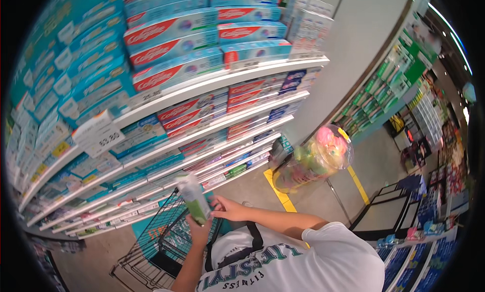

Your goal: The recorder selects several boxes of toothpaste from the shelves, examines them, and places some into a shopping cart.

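Note:
A white and green carton (195, 199), blurred, is held up in front of me over a shopping cart. My left hand (199, 229) grips its lower end. Beside the carton's right edge is my right hand (226, 208), fingers spread and thumb at or very near the edge; contact is hard to make out. Below both hands, the black wire shopping cart (149, 237) has a teal panel (143, 231) on its side. Colgate toothpaste boxes (170, 30) are stacked on the white shelf (212, 81) ahead.
Lower shelves (201, 127) carry more toothpaste boxes. A price card (98, 134) juts from the shelf front at left. To the right, a clear cylindrical bin (303, 170) of colourful items stands by yellow floor tape (282, 195). A black-framed rack (386, 208) stands farther right.

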The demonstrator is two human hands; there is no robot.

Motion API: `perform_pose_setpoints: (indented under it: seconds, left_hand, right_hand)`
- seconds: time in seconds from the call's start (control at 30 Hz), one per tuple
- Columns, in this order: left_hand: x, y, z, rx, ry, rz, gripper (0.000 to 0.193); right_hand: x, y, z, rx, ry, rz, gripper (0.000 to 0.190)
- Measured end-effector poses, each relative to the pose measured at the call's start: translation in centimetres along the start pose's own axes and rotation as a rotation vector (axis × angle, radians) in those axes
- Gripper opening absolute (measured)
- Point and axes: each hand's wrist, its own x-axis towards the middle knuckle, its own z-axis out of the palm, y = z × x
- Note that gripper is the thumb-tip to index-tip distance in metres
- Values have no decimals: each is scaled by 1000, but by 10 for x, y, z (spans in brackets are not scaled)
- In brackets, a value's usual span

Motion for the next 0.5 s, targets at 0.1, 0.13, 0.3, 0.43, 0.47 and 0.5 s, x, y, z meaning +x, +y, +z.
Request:
perform_pose_setpoints:
  seconds: [0.1,0.13,0.3,0.43,0.47,0.5]
  left_hand:
    - [14,64,46,147,-80,235,72]
    - [19,83,61,138,-129,349,75]
    - [52,126,124,15,-302,554,68]
    - [67,89,146,16,-542,248,48]
    - [71,70,146,117,-588,232,44]
    - [75,48,145,222,-629,232,41]
  right_hand:
    - [3,-41,-37,412,116,-101,52]
    - [-1,-53,-57,471,166,-166,53]
    - [-43,-111,-207,233,533,-294,52]
    - [-78,-157,-343,156,698,-492,53]
    - [-86,-166,-370,131,729,-542,51]
    - [-93,-175,-396,108,759,-589,49]
